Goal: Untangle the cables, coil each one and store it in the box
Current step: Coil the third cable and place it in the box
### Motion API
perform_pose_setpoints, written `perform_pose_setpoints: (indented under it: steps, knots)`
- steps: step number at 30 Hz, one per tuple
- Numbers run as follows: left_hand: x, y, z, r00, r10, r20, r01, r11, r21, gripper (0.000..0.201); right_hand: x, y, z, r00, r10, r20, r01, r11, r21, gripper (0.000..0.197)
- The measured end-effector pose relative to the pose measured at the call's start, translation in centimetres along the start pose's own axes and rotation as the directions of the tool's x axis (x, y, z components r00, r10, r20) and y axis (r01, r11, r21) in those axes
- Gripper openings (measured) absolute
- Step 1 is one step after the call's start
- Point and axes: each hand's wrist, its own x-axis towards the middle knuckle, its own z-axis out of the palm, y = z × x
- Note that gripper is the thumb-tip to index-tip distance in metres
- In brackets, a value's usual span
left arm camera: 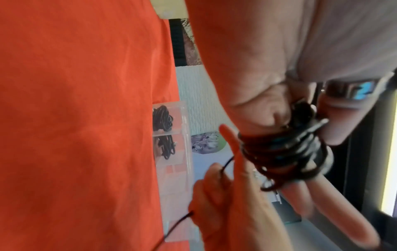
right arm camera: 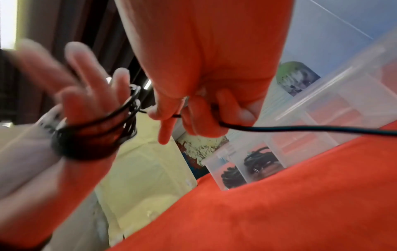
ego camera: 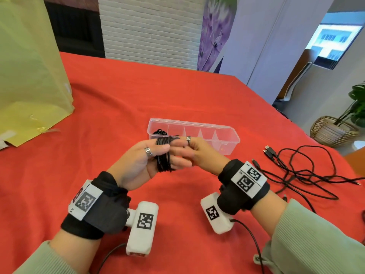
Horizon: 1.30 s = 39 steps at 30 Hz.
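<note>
A black cable coil (ego camera: 164, 155) is wound around the straight fingers of my left hand (ego camera: 138, 161), and the thumb presses on the turns. My right hand (ego camera: 199, 153) sits just right of it and pinches the free end of the same cable (right arm camera: 300, 127), which trails off to the right. In the left wrist view the coil (left arm camera: 285, 152) shows several turns. Just behind the hands stands the clear divided box (ego camera: 227, 143). Its two left compartments each hold a coiled black cable (right arm camera: 232, 175) (right arm camera: 260, 158). More tangled black cables (ego camera: 300, 175) lie on the red cloth at the right.
A large yellow bag (ego camera: 29, 76) stands on the table at the far left. Off the table's right edge are a wicker basket (ego camera: 333, 131) with a plant and a chair. Thin black leads run from the wrist cameras towards me.
</note>
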Motion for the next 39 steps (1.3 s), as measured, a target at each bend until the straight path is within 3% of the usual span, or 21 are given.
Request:
perform_pose_setpoints:
  steps: [3, 6, 7, 9, 12, 14, 17, 19, 20, 23, 25, 27, 30, 34, 37, 39]
  knots:
    - [0.5, 0.2, -0.3, 0.981, 0.158, -0.11, -0.167, 0.983, -0.081, 0.039, -1.1, -0.1, 1.0, 0.997, 0.04, 0.072, -0.015, 0.945, -0.328, 0.023]
    - [1.1, -0.3, -0.8, 0.928, 0.285, -0.239, -0.299, 0.954, -0.023, 0.04, -2.7, -0.9, 2.7, 0.977, 0.115, 0.179, 0.042, 0.721, -0.692, 0.033]
    - [1.2, -0.3, -1.1, 0.909, 0.311, -0.279, -0.324, 0.946, -0.002, 0.039, -3.3, -1.2, 3.3, 0.969, 0.142, 0.204, 0.066, 0.643, -0.763, 0.035]
    - [1.3, -0.1, -1.6, 0.884, 0.334, -0.327, -0.344, 0.939, 0.029, 0.037, -4.5, -1.8, 4.0, 0.959, 0.111, 0.259, 0.146, 0.591, -0.793, 0.036]
    - [1.2, 0.1, -2.3, 0.898, 0.295, -0.326, -0.278, 0.956, 0.098, 0.033, -5.3, -3.7, 3.2, 0.956, -0.061, 0.287, 0.257, 0.644, -0.721, 0.037]
    - [1.2, -0.4, -2.0, 0.92, 0.244, -0.308, -0.173, 0.955, 0.241, 0.034, -5.2, -5.0, 1.7, 0.957, -0.23, 0.177, 0.29, 0.713, -0.639, 0.038]
    - [1.1, -1.1, -0.9, 0.972, 0.056, -0.227, 0.028, 0.936, 0.352, 0.051, -4.1, -6.4, -0.7, 0.896, -0.44, -0.068, 0.332, 0.761, -0.557, 0.03]
    - [0.8, -1.3, -0.5, 0.995, -0.064, -0.082, 0.09, 0.927, 0.364, 0.078, -3.0, -6.7, -1.6, 0.882, -0.432, -0.188, 0.276, 0.798, -0.536, 0.021]
    - [0.5, -1.3, -0.3, 0.996, -0.094, -0.01, 0.091, 0.92, 0.381, 0.079, -2.3, -6.7, -1.8, 0.886, -0.399, -0.237, 0.236, 0.827, -0.511, 0.016]
    - [0.1, -1.2, -0.1, 0.997, -0.04, 0.065, 0.013, 0.929, 0.369, 0.036, -0.7, -5.4, -2.7, 0.905, -0.285, -0.315, 0.126, 0.889, -0.44, 0.011]
    - [0.0, -0.7, -0.2, 0.997, 0.073, 0.029, -0.078, 0.956, 0.284, 0.021, -0.3, -4.3, -2.8, 0.96, -0.173, -0.222, 0.044, 0.872, -0.487, 0.016]
    - [0.0, -0.2, -0.2, 0.986, 0.165, -0.02, -0.158, 0.97, 0.186, 0.031, -0.2, -3.1, -2.0, 0.999, 0.0, -0.049, -0.029, 0.795, -0.605, 0.023]
    - [0.2, -0.3, -0.2, 0.968, 0.24, -0.069, -0.232, 0.967, 0.108, 0.046, -0.6, -2.1, 0.1, 0.98, 0.134, 0.144, -0.008, 0.758, -0.652, 0.031]
    - [0.7, -0.2, -0.8, 0.918, 0.336, -0.212, -0.329, 0.942, 0.069, 0.035, -2.5, -3.0, 1.7, 0.933, 0.275, 0.232, 0.014, 0.616, -0.788, 0.038]
    - [0.9, -0.3, -1.5, 0.894, 0.364, -0.261, -0.283, 0.91, 0.302, 0.029, -4.4, -4.3, 2.1, 0.924, 0.241, 0.296, 0.091, 0.615, -0.783, 0.037]
    - [0.9, -0.8, -2.6, 0.889, 0.392, -0.236, -0.161, 0.752, 0.639, 0.025, -5.0, -5.1, 1.7, 0.936, 0.135, 0.324, 0.169, 0.636, -0.753, 0.036]
